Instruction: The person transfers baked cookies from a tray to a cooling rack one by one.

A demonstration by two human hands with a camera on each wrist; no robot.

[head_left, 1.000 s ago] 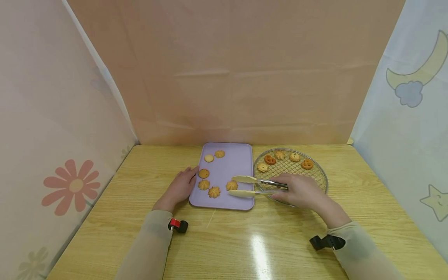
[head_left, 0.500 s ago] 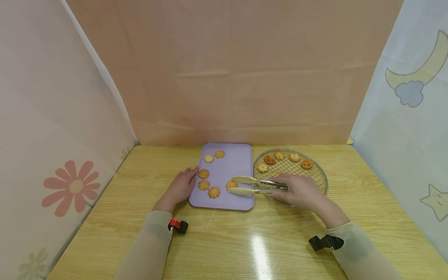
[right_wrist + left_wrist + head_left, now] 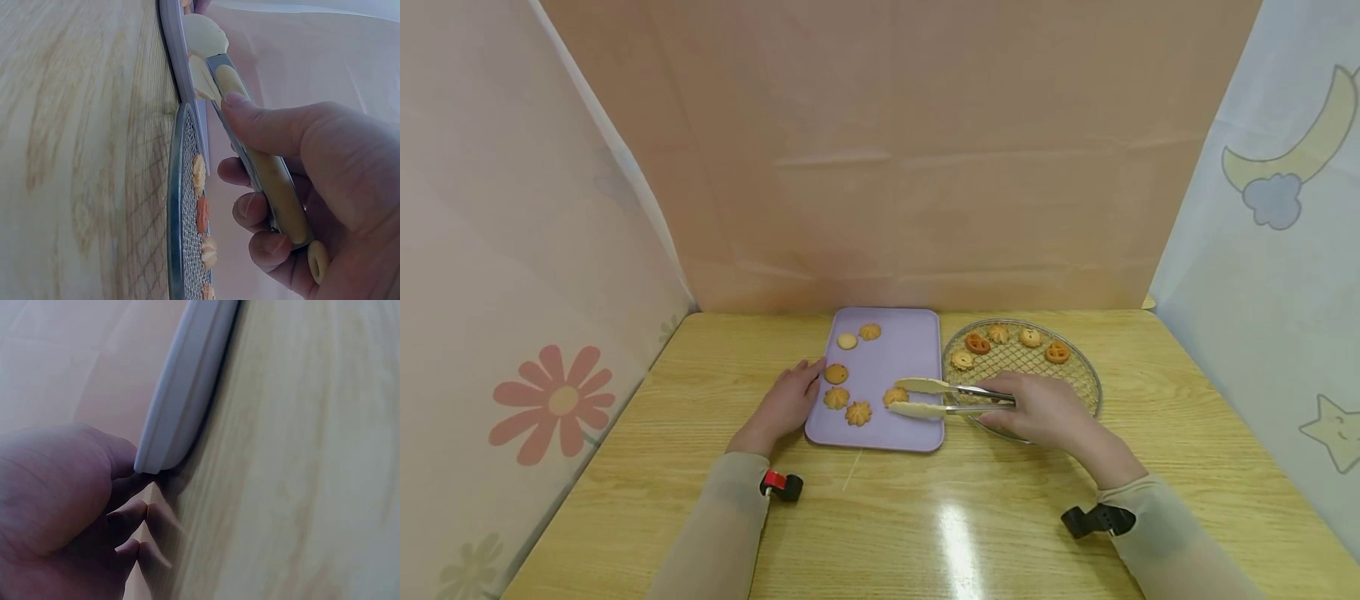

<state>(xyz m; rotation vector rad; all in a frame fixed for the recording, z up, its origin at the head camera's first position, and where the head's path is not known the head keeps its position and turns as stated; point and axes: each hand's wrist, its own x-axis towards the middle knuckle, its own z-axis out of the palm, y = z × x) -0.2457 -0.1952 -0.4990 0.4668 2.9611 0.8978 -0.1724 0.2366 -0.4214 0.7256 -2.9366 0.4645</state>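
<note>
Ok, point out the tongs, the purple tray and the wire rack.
Tongs (image 3: 274,184): right wrist view, on the beige handle grip.
Purple tray (image 3: 878,365): head view, on its bare middle.
Wire rack (image 3: 1015,359): head view, on bare mesh.

Seeing white glare shining on a wood-grain table, with a creased tan sheet rising behind. Finding a pink-petalled flower on the pale left panel, with a fainter flower below. Spotting a crescent moon on the right panel, a blue cloud touching its lower edge, a star below.
</note>
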